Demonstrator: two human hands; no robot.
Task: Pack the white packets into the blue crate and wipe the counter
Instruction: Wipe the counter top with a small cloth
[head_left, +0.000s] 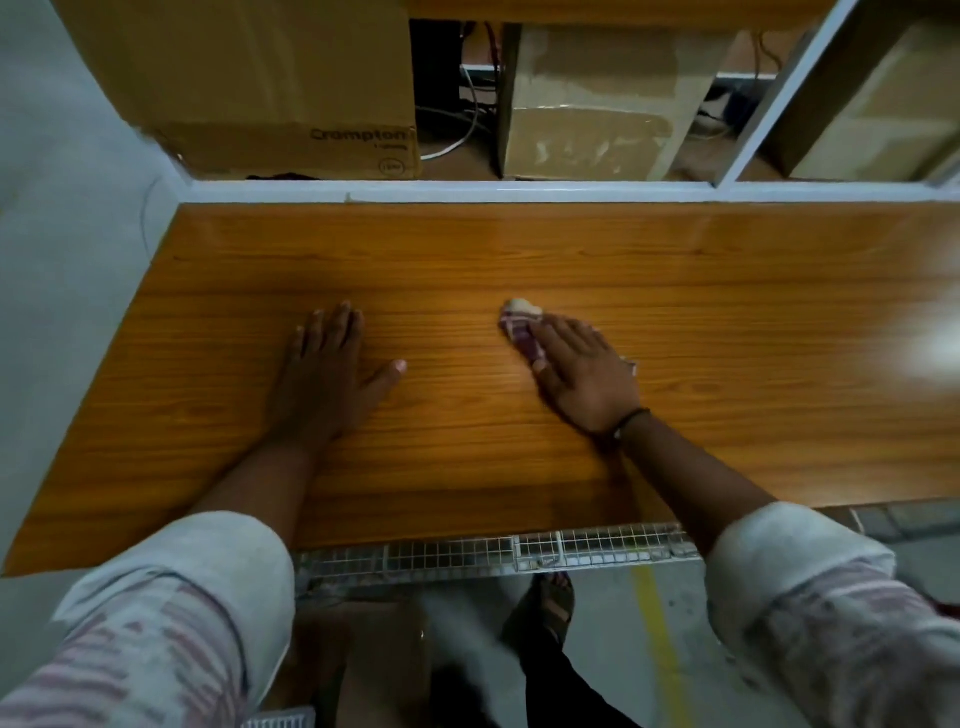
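We see the right hand (584, 371) flat, fingers straight, pressing a checked cloth (521, 328) on the wooden surface (727, 312); cloth pokes out past its fingertips. Left hand (332, 371) flat, empty, well apart.

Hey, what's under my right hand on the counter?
A checked purple-and-white cloth, pressed flat on the wooden counter by the right hand. Only its end shows past the fingers; the rest is hidden beneath the hand.
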